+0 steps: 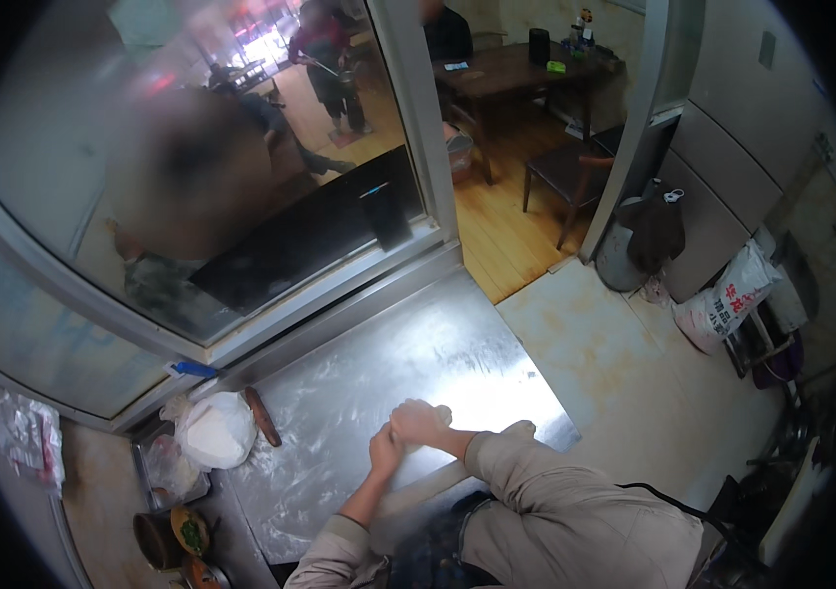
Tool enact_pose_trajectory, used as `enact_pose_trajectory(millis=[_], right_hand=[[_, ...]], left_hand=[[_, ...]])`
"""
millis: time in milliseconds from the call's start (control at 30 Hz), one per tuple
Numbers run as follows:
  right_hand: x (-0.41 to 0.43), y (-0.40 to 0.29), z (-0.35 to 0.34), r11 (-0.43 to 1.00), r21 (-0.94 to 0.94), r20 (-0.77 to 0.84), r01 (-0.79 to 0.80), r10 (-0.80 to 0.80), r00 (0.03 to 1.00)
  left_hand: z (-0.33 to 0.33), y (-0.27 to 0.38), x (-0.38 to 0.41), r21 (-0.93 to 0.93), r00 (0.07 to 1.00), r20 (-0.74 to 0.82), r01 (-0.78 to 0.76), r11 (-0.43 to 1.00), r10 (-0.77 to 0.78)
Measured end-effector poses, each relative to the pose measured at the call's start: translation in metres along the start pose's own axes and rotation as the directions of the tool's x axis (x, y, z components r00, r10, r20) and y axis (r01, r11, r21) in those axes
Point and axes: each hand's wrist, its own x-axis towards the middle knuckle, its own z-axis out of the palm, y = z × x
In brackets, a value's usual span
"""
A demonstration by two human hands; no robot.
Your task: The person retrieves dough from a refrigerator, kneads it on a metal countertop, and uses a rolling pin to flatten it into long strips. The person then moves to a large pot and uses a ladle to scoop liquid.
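My left hand (pixel 385 450) and my right hand (pixel 418 422) are close together over the floured steel worktop (pixel 300 412). Both are curled around a piece of pale dough (pixel 446 414), which is mostly hidden and shows past my right knuckles. Nearer my body lies a long roll of dough (pixel 425 487), crossed by my right forearm. What seems to be its far end pokes out beyond the sleeve. A dark wooden rolling pin (pixel 263 417) rests to the left, beside a plastic bag of white flour (pixel 221 430).
Left of the worktop are a metal tray (pixel 190 495) and a bowl with chopped greens (pixel 190 530). A window frame (pixel 330 294) borders the far side. On the floor at right stand a printed sack (pixel 727 298) and a bin (pixel 618 254). People are beyond the glass and doorway.
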Motion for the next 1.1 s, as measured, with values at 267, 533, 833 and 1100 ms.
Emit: enact_pose_trajectory(millis=[267, 533, 833, 1100], right_hand=[[0.011, 0.010, -0.005, 0.944, 0.064, 0.166, -0.323, 0.309, 0.936], [-0.047, -0.015, -0.020, 0.985, -0.117, 0.089, -0.131, 0.141, 0.986], [-0.031, -0.002, -0.010, 0.991, -0.052, 0.034, -0.119, 0.121, 0.992], [0.003, 0.027, 0.019, 0.989, 0.017, -0.175, -0.145, 0.145, 0.974]], left_hand=[[0.000, 0.044, -0.041, 0.043, 0.990, -0.136, -0.015, 0.999, 0.020], [-0.009, 0.066, -0.068, 0.155, 1.000, 0.015, -0.005, 0.988, 0.003], [0.016, 0.026, -0.042, 0.170, 0.992, 0.108, 0.052, 0.984, -0.071], [-0.003, 0.030, -0.008, 0.222, 0.973, 0.216, 0.029, 0.975, -0.078]])
